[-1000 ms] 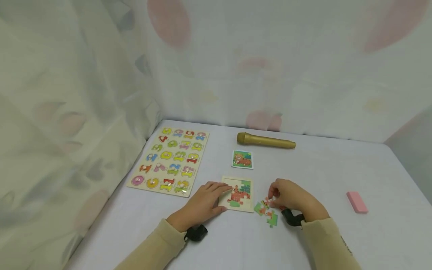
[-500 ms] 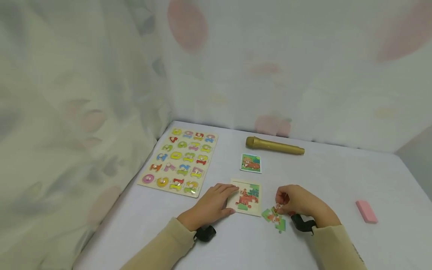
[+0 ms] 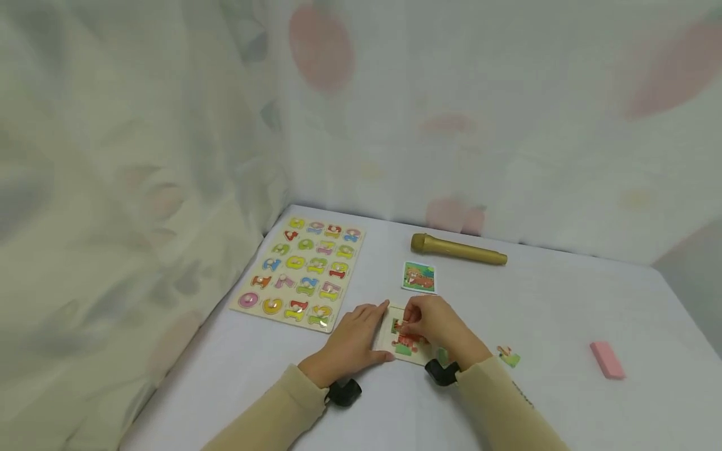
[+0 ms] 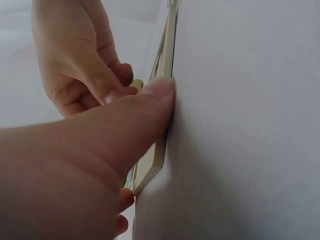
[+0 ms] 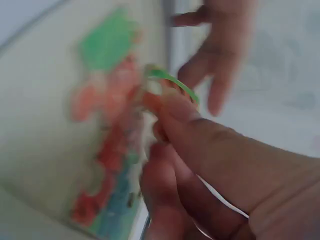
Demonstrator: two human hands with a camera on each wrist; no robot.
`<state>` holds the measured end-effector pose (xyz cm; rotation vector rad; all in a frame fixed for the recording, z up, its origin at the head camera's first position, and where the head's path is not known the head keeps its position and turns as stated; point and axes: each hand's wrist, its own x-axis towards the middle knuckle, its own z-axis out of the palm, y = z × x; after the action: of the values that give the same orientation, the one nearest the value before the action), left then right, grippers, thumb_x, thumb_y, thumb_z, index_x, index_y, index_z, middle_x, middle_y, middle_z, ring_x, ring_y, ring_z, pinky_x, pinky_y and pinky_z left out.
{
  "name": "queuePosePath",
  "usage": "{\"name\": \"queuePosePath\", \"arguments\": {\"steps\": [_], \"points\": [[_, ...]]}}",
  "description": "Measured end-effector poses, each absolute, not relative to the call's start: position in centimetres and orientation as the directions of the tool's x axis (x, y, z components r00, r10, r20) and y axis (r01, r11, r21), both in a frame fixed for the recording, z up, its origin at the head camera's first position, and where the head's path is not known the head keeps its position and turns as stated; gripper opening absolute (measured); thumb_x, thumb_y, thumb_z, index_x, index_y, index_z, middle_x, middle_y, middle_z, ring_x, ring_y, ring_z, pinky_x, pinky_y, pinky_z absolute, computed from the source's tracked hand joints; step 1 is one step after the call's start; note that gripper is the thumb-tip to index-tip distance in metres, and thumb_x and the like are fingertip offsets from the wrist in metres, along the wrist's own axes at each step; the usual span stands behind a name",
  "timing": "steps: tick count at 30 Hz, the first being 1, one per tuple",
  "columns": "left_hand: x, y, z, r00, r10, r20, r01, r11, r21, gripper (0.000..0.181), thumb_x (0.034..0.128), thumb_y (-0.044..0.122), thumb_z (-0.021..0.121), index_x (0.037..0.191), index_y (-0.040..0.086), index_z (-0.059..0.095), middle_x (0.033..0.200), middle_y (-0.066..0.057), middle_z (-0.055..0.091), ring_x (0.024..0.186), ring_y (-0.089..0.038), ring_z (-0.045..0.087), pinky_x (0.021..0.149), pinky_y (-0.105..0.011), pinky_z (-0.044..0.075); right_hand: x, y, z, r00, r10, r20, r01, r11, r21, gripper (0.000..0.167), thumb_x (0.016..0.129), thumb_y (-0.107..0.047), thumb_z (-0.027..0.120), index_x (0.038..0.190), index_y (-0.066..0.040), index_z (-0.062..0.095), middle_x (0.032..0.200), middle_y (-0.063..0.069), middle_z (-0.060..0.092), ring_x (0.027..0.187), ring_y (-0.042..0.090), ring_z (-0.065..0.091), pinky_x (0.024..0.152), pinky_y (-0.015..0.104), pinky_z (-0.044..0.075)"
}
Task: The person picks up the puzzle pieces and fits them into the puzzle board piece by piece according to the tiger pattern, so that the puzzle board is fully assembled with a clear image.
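Observation:
A small wooden tray (image 3: 385, 338) holds part of a tiger picture in jigsaw pieces. My left hand (image 3: 352, 344) lies along its left side, thumb and fingertips at its edges; in the left wrist view the thumb of the left hand (image 4: 95, 145) touches the rim (image 4: 159, 155). Above the tray, my right hand (image 3: 442, 326) pinches a puzzle piece (image 3: 397, 326). Seen from the right wrist, that piece (image 5: 182, 87) is green-edged and tilted between thumb and fingers of the right hand (image 5: 215, 165). The right hand hides part of the tray.
Loose puzzle pieces (image 3: 509, 356) lie right of the right forearm, and another (image 3: 442, 356) shows beside the right wrist. Behind the tray are a tiger picture card (image 3: 419, 277) and a gold microphone (image 3: 459, 249). A number board (image 3: 299, 272) lies left, a pink block (image 3: 607, 360) far right.
My right hand has moved left from the loose pieces to over the tray, with a piece pinched in it. Some loose pieces now lie farther right. The left hand stays at the tray.

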<state>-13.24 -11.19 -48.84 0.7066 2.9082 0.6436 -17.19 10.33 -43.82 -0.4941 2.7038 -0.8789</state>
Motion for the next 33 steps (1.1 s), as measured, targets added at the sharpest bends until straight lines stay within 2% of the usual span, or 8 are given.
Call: {"name": "queuePosePath", "arguments": {"steps": [4,7,12,15,19,25,29,33], "points": [[-13.2,-10.8,-49.1,-0.887,0.461,0.01,0.426,0.81,0.403,0.104,0.0871,0.054,0.083,0.165,0.009,0.03,0.156,-0.007,0.049,0.143,-0.024,0.042,0.115,-0.045,0.037,-15.3,10.2,-44.3,-0.95,-0.309,-0.053,-0.258,0.866,-0.428,0.011,0.089,-0.013,0.086,0.095,-0.012,0.076,0.09,-0.003,0.067,0.083,0.018,0.064,0.078,0.039,0.055],[-13.1,-11.0,-49.1,-0.886,0.465,0.001,0.431,0.821,0.374,0.101,0.0877,0.057,0.081,0.164,0.011,0.033,0.157,-0.005,0.048,0.144,-0.023,0.042,0.114,-0.045,0.038,-13.5,10.3,-44.5,-0.938,-0.345,0.008,-0.328,0.882,-0.339,0.017,0.089,-0.012,0.085,0.106,-0.01,0.08,0.103,0.001,0.071,0.096,0.025,0.069,0.088,0.045,0.057],[-13.1,-11.6,-49.0,-0.856,0.516,0.029,0.497,0.807,0.318,0.077,0.0925,0.056,0.075,0.157,0.024,0.049,0.161,-0.003,0.045,0.147,-0.024,0.039,0.114,-0.049,0.038,-11.8,10.5,-45.0,-0.87,-0.488,0.07,-0.487,0.828,-0.278,0.03,0.09,-0.011,0.083,0.118,-0.002,0.078,0.113,0.007,0.069,0.097,0.028,0.063,0.088,0.042,0.056],[-13.1,-11.7,-49.0,-0.848,0.529,0.037,0.514,0.802,0.306,0.068,0.094,0.057,0.073,0.154,0.03,0.054,0.162,-0.003,0.043,0.148,-0.024,0.038,0.114,-0.049,0.038,-11.7,10.5,-45.1,-0.849,-0.524,0.071,-0.525,0.819,-0.229,0.031,0.091,-0.013,0.083,0.121,-0.007,0.079,0.114,0.007,0.066,0.097,0.028,0.06,0.087,0.041,0.055],[-13.0,-11.8,-48.9,-0.849,0.528,0.031,0.511,0.804,0.303,0.07,0.0943,0.058,0.072,0.154,0.026,0.054,0.163,-0.003,0.042,0.148,-0.024,0.038,0.114,-0.049,0.038,-11.7,10.7,-45.0,-0.84,-0.54,0.051,-0.539,0.819,-0.199,0.033,0.092,-0.015,0.082,0.125,-0.014,0.078,0.115,0.006,0.065,0.098,0.028,0.059,0.085,0.042,0.055],[-13.1,-11.7,-48.5,-0.857,0.514,0.034,0.5,0.816,0.291,0.073,0.0932,0.057,0.074,0.152,0.017,0.055,0.162,-0.004,0.044,0.147,-0.024,0.039,0.113,-0.048,0.04,-11.9,10.8,-45.0,-0.83,-0.553,0.064,-0.554,0.808,-0.2,0.038,0.093,-0.016,0.082,0.13,-0.013,0.075,0.116,0.007,0.062,0.099,0.029,0.057,0.086,0.042,0.055],[-13.1,-11.5,-48.7,-0.859,0.511,0.026,0.496,0.818,0.292,0.074,0.0934,0.057,0.074,0.153,0.018,0.054,0.163,-0.003,0.043,0.148,-0.024,0.038,0.113,-0.049,0.039,-12.2,11.1,-45.3,-0.83,-0.557,0.033,-0.551,0.809,-0.204,0.043,0.093,-0.02,0.082,0.134,-0.014,0.073,0.118,0.007,0.06,0.102,0.029,0.056,0.089,0.043,0.054],[-13.1,-11.4,-48.8,-0.852,0.523,0.02,0.505,0.811,0.296,0.072,0.0945,0.056,0.073,0.155,0.024,0.052,0.164,-0.004,0.041,0.149,-0.025,0.038,0.114,-0.05,0.038,-12.4,11.6,-45.3,-0.824,-0.566,0.014,-0.552,0.797,-0.247,0.046,0.092,-0.02,0.082,0.137,-0.013,0.071,0.12,0.007,0.059,0.104,0.029,0.055,0.09,0.044,0.053]]}}
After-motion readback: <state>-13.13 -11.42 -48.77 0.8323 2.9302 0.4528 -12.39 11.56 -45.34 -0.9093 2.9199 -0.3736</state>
